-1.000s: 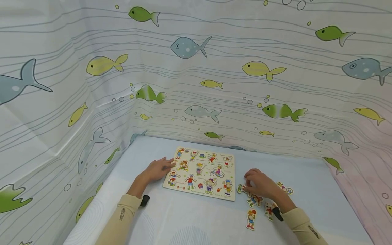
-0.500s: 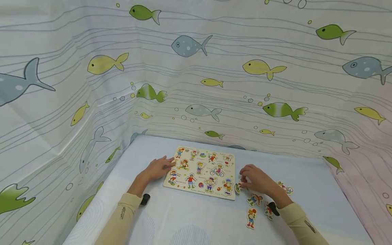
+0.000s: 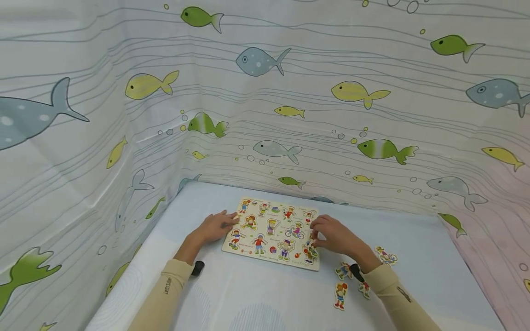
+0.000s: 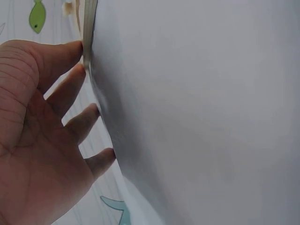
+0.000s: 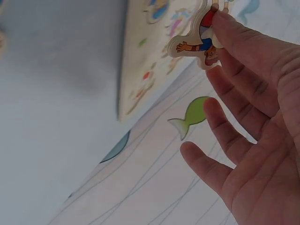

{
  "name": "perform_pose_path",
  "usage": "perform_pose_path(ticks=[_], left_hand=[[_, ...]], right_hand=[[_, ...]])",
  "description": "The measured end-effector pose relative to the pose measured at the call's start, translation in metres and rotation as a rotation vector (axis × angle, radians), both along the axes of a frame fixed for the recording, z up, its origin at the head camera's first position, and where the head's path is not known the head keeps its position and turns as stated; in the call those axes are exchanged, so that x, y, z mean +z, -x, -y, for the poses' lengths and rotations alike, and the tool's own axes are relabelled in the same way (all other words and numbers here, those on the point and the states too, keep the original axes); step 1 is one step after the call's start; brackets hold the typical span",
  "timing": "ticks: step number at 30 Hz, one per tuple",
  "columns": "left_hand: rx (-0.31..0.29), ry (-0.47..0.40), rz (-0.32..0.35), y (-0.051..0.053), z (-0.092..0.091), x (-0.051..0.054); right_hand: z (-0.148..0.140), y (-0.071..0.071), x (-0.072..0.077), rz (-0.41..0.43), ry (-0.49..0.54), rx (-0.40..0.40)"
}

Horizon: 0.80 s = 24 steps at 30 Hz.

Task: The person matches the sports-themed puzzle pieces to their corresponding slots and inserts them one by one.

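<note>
On the table lies a wooden puzzle board [image 3: 258,226] printed with sports figures, some of its spots perhaps holding pieces. My left hand [image 3: 213,227] is at its left side; in the left wrist view the thumb and index fingertip touch the board's edge [image 4: 88,33], other fingertips resting on the table. My right hand [image 3: 334,235] is above the board's right edge. Between thumb and fingers it pinches a figure-shaped puzzle piece [image 5: 202,42] with a blue top and red shorts, held off the board. In the head view the fingers partly cover this piece.
Right of the board lie several loose puzzle pieces: one with a raised ball [image 3: 340,296], one partly under the right wrist [image 3: 343,271], another beside the sleeve [image 3: 364,290], and a cyclist piece [image 3: 386,255] farther right. A fish-patterned curtain [image 3: 265,126] surrounds the table's far side.
My right hand has picked up the piece from beside the board and carried it left, over the board's right edge. The left hand stays at the board's left edge.
</note>
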State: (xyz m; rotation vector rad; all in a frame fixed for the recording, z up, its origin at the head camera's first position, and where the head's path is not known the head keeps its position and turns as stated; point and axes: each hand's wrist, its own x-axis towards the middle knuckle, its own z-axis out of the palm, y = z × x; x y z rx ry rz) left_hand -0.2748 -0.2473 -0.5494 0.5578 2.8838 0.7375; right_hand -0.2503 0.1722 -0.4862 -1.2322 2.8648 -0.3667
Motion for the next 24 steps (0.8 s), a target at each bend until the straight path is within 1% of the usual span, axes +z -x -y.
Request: perform_pose_path(ticks=[6, 9, 14, 20, 24], left_hand=[[0.004, -0.002, -0.002, 0.001, 0.000, -0.001], [-0.004, -0.003, -0.004, 0.001, 0.000, -0.001], [-0.018, -0.010, 0.000, 0.007, 0.001, -0.001], [-0.024, -0.008, 0.006, 0.016, 0.002, 0.000], [-0.030, -0.011, 0.006, 0.021, 0.004, -0.001]], right_hand=[[0.025, 0.006, 0.008, -0.027, -0.010, 0.037], [0.037, 0.007, 0.011, -0.016, -0.025, 0.044], [0.056, 0.012, 0.015, 0.004, -0.033, 0.047], [0.075, 0.019, 0.015, -0.001, -0.044, 0.067], [0.088, 0.026, 0.014, 0.006, -0.054, 0.054]])
